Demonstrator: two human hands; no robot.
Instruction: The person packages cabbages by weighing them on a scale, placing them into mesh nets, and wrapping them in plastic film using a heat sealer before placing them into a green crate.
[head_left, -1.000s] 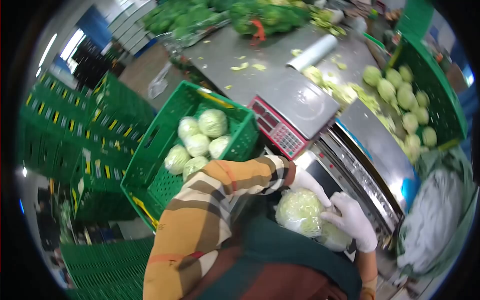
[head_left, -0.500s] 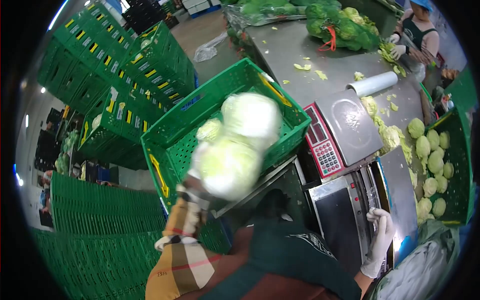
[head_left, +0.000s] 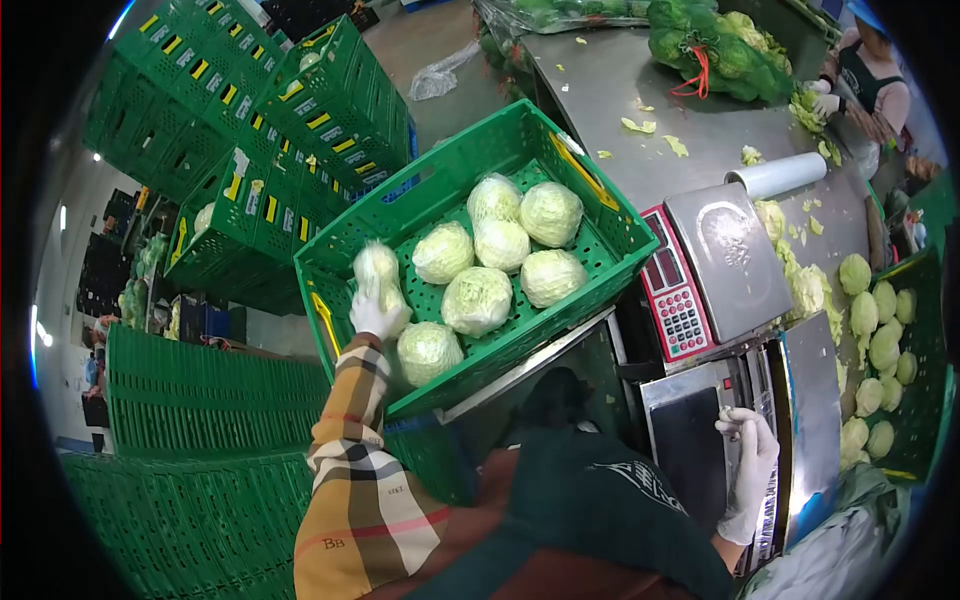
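My left hand [head_left: 372, 314], in a white glove, is at the left end of a green plastic crate [head_left: 425, 182]. Its fingers curl over a film-wrapped cabbage [head_left: 391, 296], partly hidden by the hand, and a second wrapped cabbage [head_left: 375, 262] sits just beyond. Several more wrapped cabbages, among them a round one [head_left: 477, 301], lie on the crate floor. To the right, my gloved right hand [head_left: 750, 465] hovers over the edge of a wrapping machine [head_left: 686, 430]. Thumb and fingertips are pinched together there; whatever they hold is too small to name.
A scale [head_left: 715, 270] with a red keypad stands right of the crate. Behind it are a film roll [head_left: 780, 175], loose leaves and a net bag of cabbages [head_left: 715, 50]. Another crate [head_left: 925, 380] holds cabbages at far right. Stacked crates [head_left: 200, 400] flank the left. A co-worker handles leaves.
My left hand, earlier blurred over the crate's middle with cabbages, has moved left and down to the crate's left end. Several cabbages now show in the crate. My right hand stays pinched.
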